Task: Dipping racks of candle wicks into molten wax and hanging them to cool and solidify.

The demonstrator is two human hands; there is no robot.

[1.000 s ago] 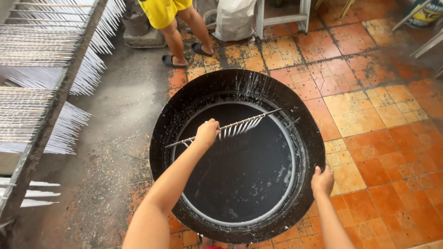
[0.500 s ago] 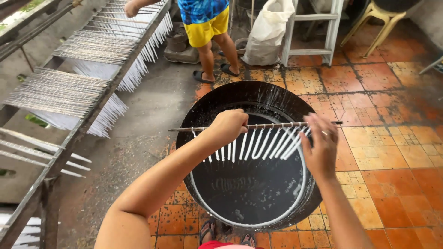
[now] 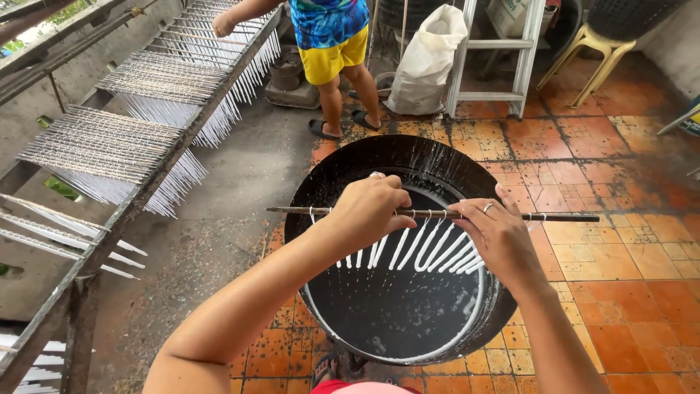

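Both my hands hold a thin dark rod (image 3: 554, 217) level above a large round black vat (image 3: 343, 168) of dark liquid. My left hand (image 3: 372, 208) grips the rod left of its middle. My right hand (image 3: 496, 237) pinches it further right. Several thin white candles (image 3: 430, 248) hang from the rod by their wicks and swing to the right over the liquid. White drips streak the vat's inner wall.
A long rack (image 3: 146, 109) on the left carries many rods of hanging white candles. A person in yellow shorts (image 3: 332, 58) stands beyond the vat and reaches to the rack. A white sack (image 3: 426, 62), a ladder (image 3: 496, 51) and a stool (image 3: 583, 44) stand behind on orange tiles.
My right hand left the vat's rim and took hold of the rod. The rod rose out of the vat and now sits level, with the candles hanging free.
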